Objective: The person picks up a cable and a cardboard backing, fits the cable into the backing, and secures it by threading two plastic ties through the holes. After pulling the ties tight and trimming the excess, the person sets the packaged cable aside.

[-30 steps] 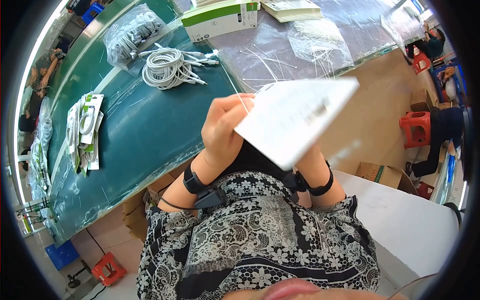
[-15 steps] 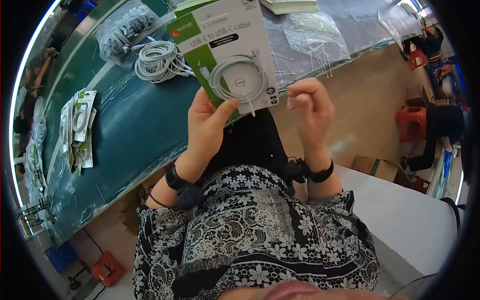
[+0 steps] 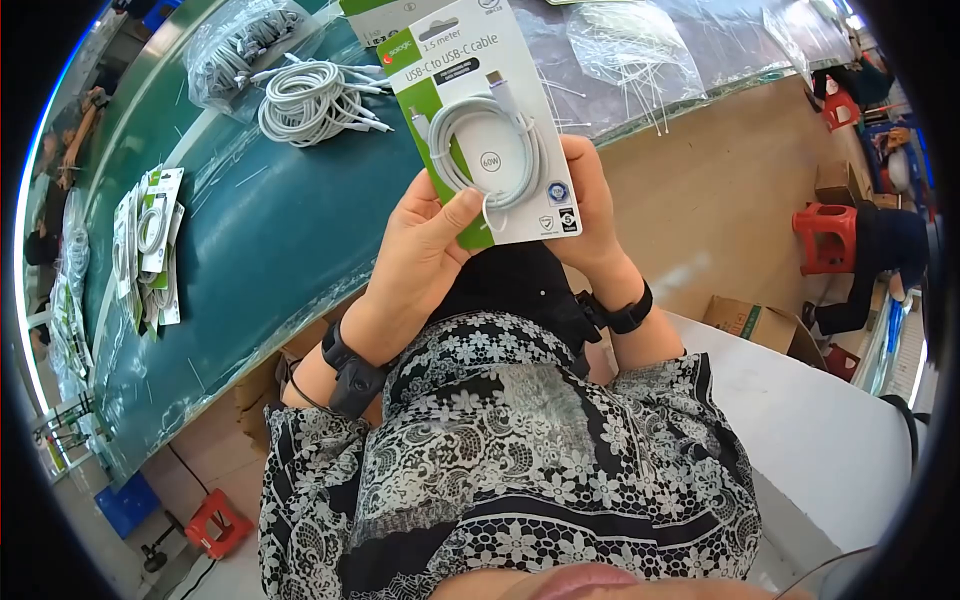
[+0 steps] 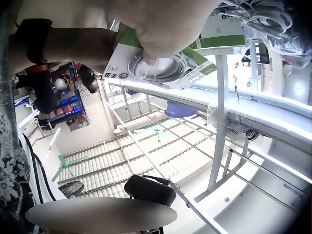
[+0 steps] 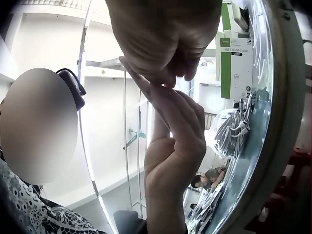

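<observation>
My left hand (image 3: pixel 425 240) holds a white and green retail card (image 3: pixel 530 140) near its lower left corner, thumb in front and fingers behind. A coiled white USB-C cable (image 3: pixel 531 165) sits on the card's front, which faces me. Beside my thumb, a thin white tie (image 3: pixel 488 215) curves out from the coil's lower part. My right hand (image 3: pixel 592 205) is at the card's lower right edge, its fingers hidden behind it. In the right wrist view, the curled right fingers (image 5: pixel 187 68) meet the left hand's fingers; I cannot tell what they pinch.
On the green table (image 3: pixel 270 220) lie a bundle of white cables (image 3: pixel 315 105), a bag of cables (image 3: pixel 245 50) and several packed cards (image 3: pixel 150 240). Loose white ties (image 3: pixel 645 85) lie on clear plastic at the back. A white surface (image 3: pixel 790 410) stands at right.
The card has turned from its plain white back to its printed front. My right hand left it, then came back to its right edge. The tie now curves instead of hanging down.
</observation>
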`<action>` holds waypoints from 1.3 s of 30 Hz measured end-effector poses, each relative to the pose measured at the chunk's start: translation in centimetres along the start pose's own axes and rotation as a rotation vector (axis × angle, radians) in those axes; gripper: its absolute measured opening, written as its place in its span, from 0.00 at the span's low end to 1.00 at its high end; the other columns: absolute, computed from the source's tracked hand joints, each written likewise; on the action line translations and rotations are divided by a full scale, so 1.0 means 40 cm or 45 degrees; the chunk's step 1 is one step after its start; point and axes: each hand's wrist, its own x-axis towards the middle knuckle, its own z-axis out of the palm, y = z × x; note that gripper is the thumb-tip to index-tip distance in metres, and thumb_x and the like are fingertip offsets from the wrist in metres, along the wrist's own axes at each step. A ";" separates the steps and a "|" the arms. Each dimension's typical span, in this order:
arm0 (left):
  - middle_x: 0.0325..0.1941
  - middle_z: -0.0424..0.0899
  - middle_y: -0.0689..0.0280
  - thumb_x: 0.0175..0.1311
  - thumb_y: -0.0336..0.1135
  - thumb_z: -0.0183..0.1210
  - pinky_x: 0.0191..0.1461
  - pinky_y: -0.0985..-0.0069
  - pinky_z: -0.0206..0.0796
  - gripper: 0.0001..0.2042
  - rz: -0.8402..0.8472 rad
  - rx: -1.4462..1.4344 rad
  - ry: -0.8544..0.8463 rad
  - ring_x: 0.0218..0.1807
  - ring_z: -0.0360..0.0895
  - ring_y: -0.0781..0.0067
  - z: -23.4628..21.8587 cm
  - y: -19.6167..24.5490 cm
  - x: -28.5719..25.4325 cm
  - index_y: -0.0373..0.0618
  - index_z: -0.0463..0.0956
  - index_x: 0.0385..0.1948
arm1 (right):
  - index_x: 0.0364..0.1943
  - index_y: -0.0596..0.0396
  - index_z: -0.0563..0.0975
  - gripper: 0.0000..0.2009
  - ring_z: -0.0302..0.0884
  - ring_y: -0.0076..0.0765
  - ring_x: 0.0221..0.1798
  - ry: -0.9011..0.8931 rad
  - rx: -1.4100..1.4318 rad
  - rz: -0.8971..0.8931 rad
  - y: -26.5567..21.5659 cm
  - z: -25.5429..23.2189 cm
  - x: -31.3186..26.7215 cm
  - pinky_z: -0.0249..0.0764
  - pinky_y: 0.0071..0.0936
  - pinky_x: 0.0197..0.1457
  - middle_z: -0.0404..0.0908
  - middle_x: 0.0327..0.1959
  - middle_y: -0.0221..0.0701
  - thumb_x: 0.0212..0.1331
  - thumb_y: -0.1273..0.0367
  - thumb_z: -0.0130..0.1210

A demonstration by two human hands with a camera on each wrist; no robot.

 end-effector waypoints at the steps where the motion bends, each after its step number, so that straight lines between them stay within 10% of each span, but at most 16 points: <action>1: 0.54 0.76 0.63 0.67 0.26 0.54 0.58 0.70 0.73 0.19 0.012 0.009 0.003 0.54 0.76 0.72 0.005 0.001 -0.003 0.42 0.64 0.58 | 0.51 0.59 0.67 0.22 0.75 0.23 0.49 -0.003 0.001 0.001 0.006 0.001 0.000 0.74 0.23 0.51 0.76 0.47 0.31 0.53 0.76 0.63; 13: 0.54 0.77 0.64 0.67 0.27 0.53 0.58 0.70 0.73 0.17 0.032 0.112 0.032 0.54 0.77 0.72 0.009 0.021 0.003 0.42 0.65 0.57 | 0.50 0.60 0.72 0.21 0.78 0.37 0.49 0.018 -0.418 -0.148 0.049 -0.003 0.019 0.74 0.29 0.51 0.77 0.48 0.37 0.49 0.77 0.62; 17: 0.53 0.77 0.64 0.68 0.28 0.53 0.57 0.71 0.73 0.16 0.035 0.086 0.058 0.54 0.77 0.72 -0.005 0.029 0.010 0.42 0.66 0.56 | 0.47 0.61 0.76 0.19 0.76 0.44 0.51 -0.176 -0.140 0.263 0.065 -0.008 -0.002 0.72 0.33 0.54 0.79 0.47 0.38 0.46 0.78 0.62; 25: 0.52 0.77 0.64 0.67 0.27 0.54 0.55 0.72 0.73 0.16 0.067 0.033 0.115 0.51 0.77 0.74 -0.043 0.016 -0.012 0.42 0.67 0.55 | 0.48 0.62 0.76 0.17 0.77 0.33 0.50 -0.272 -0.850 -0.469 0.103 0.027 0.047 0.73 0.29 0.53 0.79 0.48 0.39 0.53 0.76 0.61; 26: 0.52 0.77 0.65 0.66 0.26 0.54 0.55 0.73 0.73 0.16 0.097 0.034 0.114 0.51 0.77 0.75 -0.051 0.019 -0.013 0.42 0.67 0.55 | 0.44 0.61 0.77 0.15 0.76 0.40 0.50 -0.129 -0.524 -0.059 0.118 0.045 0.034 0.72 0.32 0.53 0.79 0.47 0.39 0.49 0.76 0.61; 27: 0.52 0.78 0.65 0.66 0.26 0.54 0.54 0.73 0.73 0.16 0.148 0.050 0.121 0.51 0.77 0.75 -0.065 0.044 -0.017 0.42 0.67 0.55 | 0.39 0.60 0.78 0.14 0.75 0.47 0.50 -0.016 -0.175 0.340 0.132 0.073 0.036 0.70 0.35 0.53 0.79 0.45 0.39 0.45 0.76 0.61; 29: 0.52 0.77 0.65 0.66 0.25 0.54 0.54 0.74 0.72 0.16 0.263 0.167 0.199 0.51 0.77 0.76 -0.093 0.106 -0.045 0.42 0.67 0.55 | 0.41 0.60 0.78 0.15 0.74 0.48 0.47 -0.183 -0.808 -0.221 0.079 0.084 0.071 0.69 0.36 0.53 0.78 0.44 0.39 0.45 0.79 0.60; 35: 0.50 0.76 0.65 0.65 0.25 0.53 0.49 0.77 0.70 0.18 0.909 0.728 0.479 0.46 0.75 0.76 -0.230 0.397 -0.112 0.39 0.63 0.55 | 0.44 0.59 0.75 0.15 0.74 0.43 0.45 -0.143 -0.860 -0.294 0.024 0.074 0.093 0.70 0.33 0.52 0.75 0.43 0.39 0.51 0.83 0.56; 39: 0.54 0.72 0.52 0.60 0.34 0.57 0.54 0.67 0.66 0.29 1.376 2.111 1.365 0.52 0.73 0.59 -0.445 0.703 -0.230 0.35 0.58 0.62 | 0.42 0.60 0.75 0.11 0.75 0.40 0.43 -0.246 -0.881 -0.111 0.025 0.061 0.075 0.71 0.30 0.49 0.76 0.41 0.38 0.56 0.82 0.53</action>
